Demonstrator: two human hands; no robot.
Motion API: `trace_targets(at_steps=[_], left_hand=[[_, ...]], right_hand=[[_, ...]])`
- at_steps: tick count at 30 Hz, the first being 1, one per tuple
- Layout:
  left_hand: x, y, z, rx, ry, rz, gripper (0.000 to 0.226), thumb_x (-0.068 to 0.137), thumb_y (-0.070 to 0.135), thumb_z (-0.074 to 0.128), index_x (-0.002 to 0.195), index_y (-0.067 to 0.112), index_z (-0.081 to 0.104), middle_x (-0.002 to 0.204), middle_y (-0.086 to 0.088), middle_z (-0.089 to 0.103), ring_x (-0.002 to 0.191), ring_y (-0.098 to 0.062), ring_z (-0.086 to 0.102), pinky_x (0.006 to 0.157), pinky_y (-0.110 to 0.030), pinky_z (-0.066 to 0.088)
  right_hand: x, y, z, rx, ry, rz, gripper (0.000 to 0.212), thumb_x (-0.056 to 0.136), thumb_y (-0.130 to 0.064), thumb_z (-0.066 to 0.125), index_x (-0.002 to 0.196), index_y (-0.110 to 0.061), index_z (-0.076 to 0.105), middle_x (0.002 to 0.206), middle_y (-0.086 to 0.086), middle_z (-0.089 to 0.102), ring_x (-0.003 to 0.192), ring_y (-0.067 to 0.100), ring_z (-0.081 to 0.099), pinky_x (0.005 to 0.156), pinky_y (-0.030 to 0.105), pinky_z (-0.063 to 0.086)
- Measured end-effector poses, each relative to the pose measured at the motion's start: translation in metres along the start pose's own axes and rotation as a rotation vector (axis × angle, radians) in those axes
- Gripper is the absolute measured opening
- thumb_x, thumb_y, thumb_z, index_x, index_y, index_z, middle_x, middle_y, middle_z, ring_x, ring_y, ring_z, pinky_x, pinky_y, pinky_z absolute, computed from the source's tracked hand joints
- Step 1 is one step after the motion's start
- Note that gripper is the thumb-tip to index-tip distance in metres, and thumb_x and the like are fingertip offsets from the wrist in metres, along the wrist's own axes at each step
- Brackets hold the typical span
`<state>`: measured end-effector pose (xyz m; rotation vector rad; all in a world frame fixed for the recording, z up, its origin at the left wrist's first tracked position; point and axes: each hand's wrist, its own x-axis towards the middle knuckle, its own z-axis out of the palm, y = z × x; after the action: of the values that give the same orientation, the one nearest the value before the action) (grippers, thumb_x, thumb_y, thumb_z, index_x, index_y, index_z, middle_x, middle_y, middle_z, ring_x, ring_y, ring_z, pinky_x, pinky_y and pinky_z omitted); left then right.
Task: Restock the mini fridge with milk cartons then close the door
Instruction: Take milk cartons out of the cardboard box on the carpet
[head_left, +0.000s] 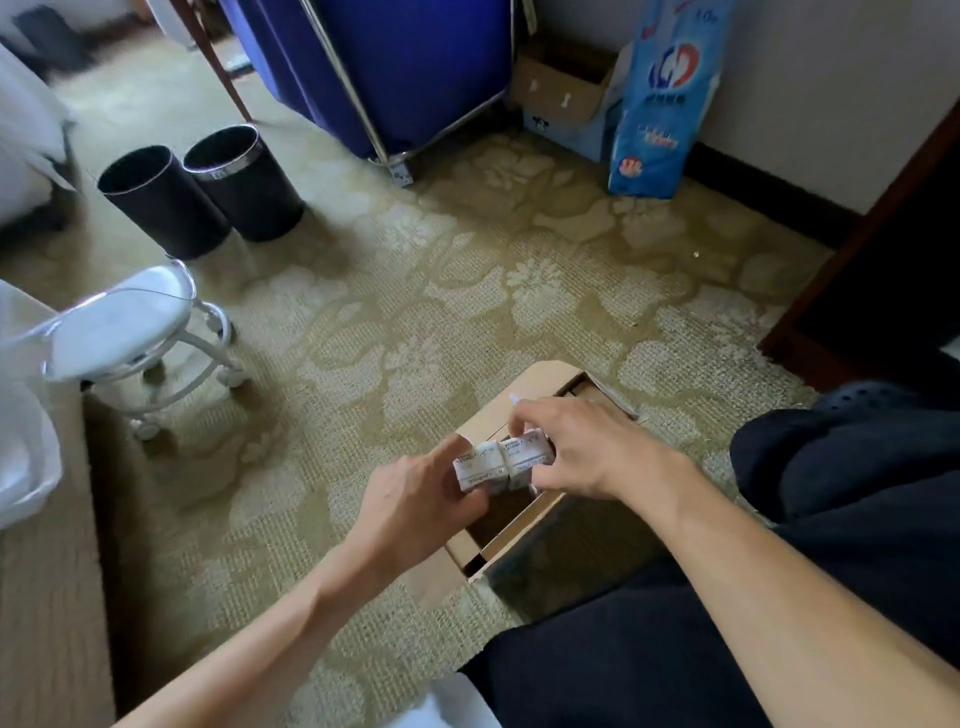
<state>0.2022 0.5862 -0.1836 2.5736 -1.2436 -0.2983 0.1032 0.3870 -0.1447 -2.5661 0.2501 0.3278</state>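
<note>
Holding two milk cartons side by side, touching, just above the open cardboard box on the carpet. Left hand curled round the left carton, right hand pinching the other from above, thumb against fingers. Pressed together, probably to carry both as one load. Mini fridge not in view; stocking seemingly not yet done.

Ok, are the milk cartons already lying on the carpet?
No, the left hand and right hand hold the two milk cartons above the open cardboard box.
</note>
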Motion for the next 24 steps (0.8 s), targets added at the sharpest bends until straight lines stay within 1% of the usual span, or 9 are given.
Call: trace_targets(at_steps=[3, 5, 7, 9, 12, 14, 18, 22, 24], left_hand=[[0.015, 0.028, -0.016, -0.022, 0.04, 0.113, 0.049, 0.079, 0.071, 0.038, 0.108, 0.035, 0.055, 0.071, 0.015, 0.063, 0.054, -0.002, 0.057, 0.047, -0.018, 0.045], [0.028, 0.053, -0.026, -0.05, 0.068, 0.194, 0.047, 0.082, 0.07, 0.042, 0.109, 0.035, 0.058, 0.071, 0.02, 0.06, 0.052, 0.004, 0.053, 0.045, -0.011, 0.038], [0.044, 0.079, -0.036, -0.068, 0.084, 0.257, 0.04, 0.084, 0.062, 0.051, 0.111, 0.034, 0.06, 0.073, 0.023, 0.057, 0.055, 0.006, 0.054, 0.045, -0.009, 0.039], [0.06, 0.107, -0.045, -0.086, 0.095, 0.323, 0.034, 0.087, 0.057, 0.057, 0.113, 0.036, 0.059, 0.078, 0.022, 0.063, 0.061, 0.005, 0.059, 0.047, -0.013, 0.048], [0.084, 0.149, -0.06, -0.124, 0.1, 0.418, 0.038, 0.085, 0.062, 0.054, 0.113, 0.036, 0.058, 0.084, 0.02, 0.068, 0.064, 0.003, 0.062, 0.053, -0.024, 0.056], [0.099, 0.177, -0.069, -0.142, 0.118, 0.494, 0.04, 0.082, 0.064, 0.049, 0.11, 0.037, 0.056, 0.084, 0.019, 0.068, 0.063, 0.003, 0.063, 0.054, -0.028, 0.057], [0.127, 0.23, -0.077, -0.196, 0.115, 0.634, 0.023, 0.085, 0.052, 0.062, 0.098, 0.036, 0.055, 0.082, 0.019, 0.067, 0.066, 0.0, 0.063, 0.056, -0.033, 0.056], [0.155, 0.286, -0.073, -0.221, 0.084, 0.757, 0.023, 0.085, 0.049, 0.064, 0.099, 0.034, 0.055, 0.088, 0.016, 0.071, 0.071, -0.003, 0.066, 0.06, -0.034, 0.057], [0.17, 0.315, -0.067, -0.22, 0.067, 0.817, 0.023, 0.084, 0.048, 0.063, 0.098, 0.032, 0.054, 0.089, 0.014, 0.071, 0.072, -0.007, 0.067, 0.061, -0.035, 0.057]], right_hand=[[-0.027, 0.013, -0.024, -0.001, 0.086, 0.032, 0.038, 0.083, -0.026, 0.069, 0.115, -0.032, 0.05, 0.102, -0.01, 0.055, 0.085, 0.017, 0.057, 0.072, 0.038, 0.05], [-0.048, 0.024, -0.042, 0.006, 0.145, 0.054, 0.036, 0.082, -0.025, 0.068, 0.112, -0.034, 0.049, 0.097, -0.014, 0.052, 0.082, 0.015, 0.058, 0.07, 0.038, 0.053], [-0.071, 0.037, -0.063, -0.01, 0.218, 0.078, 0.035, 0.082, -0.026, 0.067, 0.11, -0.036, 0.048, 0.092, -0.016, 0.05, 0.079, 0.013, 0.056, 0.065, 0.033, 0.048], [-0.095, 0.049, -0.085, -0.049, 0.301, 0.111, 0.032, 0.082, -0.028, 0.066, 0.108, -0.037, 0.049, 0.089, -0.016, 0.05, 0.076, 0.009, 0.053, 0.063, 0.03, 0.04], [-0.13, 0.063, -0.117, -0.086, 0.417, 0.15, 0.028, 0.082, -0.03, 0.066, 0.106, -0.037, 0.052, 0.087, -0.016, 0.051, 0.074, 0.008, 0.05, 0.067, 0.033, 0.044], [-0.15, 0.074, -0.135, -0.103, 0.486, 0.183, 0.028, 0.081, -0.032, 0.067, 0.105, -0.036, 0.054, 0.087, -0.017, 0.052, 0.076, 0.008, 0.052, 0.07, 0.034, 0.048], [-0.184, 0.102, -0.159, -0.138, 0.612, 0.236, 0.032, 0.075, -0.035, 0.069, 0.103, -0.035, 0.055, 0.092, -0.018, 0.06, 0.082, 0.011, 0.059, 0.073, 0.038, 0.052], [-0.222, 0.132, -0.172, -0.214, 0.711, 0.32, 0.032, 0.079, -0.032, 0.071, 0.108, -0.03, 0.058, 0.1, -0.015, 0.063, 0.083, 0.013, 0.06, 0.07, 0.032, 0.05], [-0.241, 0.15, -0.172, -0.239, 0.785, 0.342, 0.032, 0.081, -0.031, 0.072, 0.11, -0.029, 0.058, 0.102, -0.014, 0.064, 0.081, 0.016, 0.062, 0.066, 0.036, 0.052]])
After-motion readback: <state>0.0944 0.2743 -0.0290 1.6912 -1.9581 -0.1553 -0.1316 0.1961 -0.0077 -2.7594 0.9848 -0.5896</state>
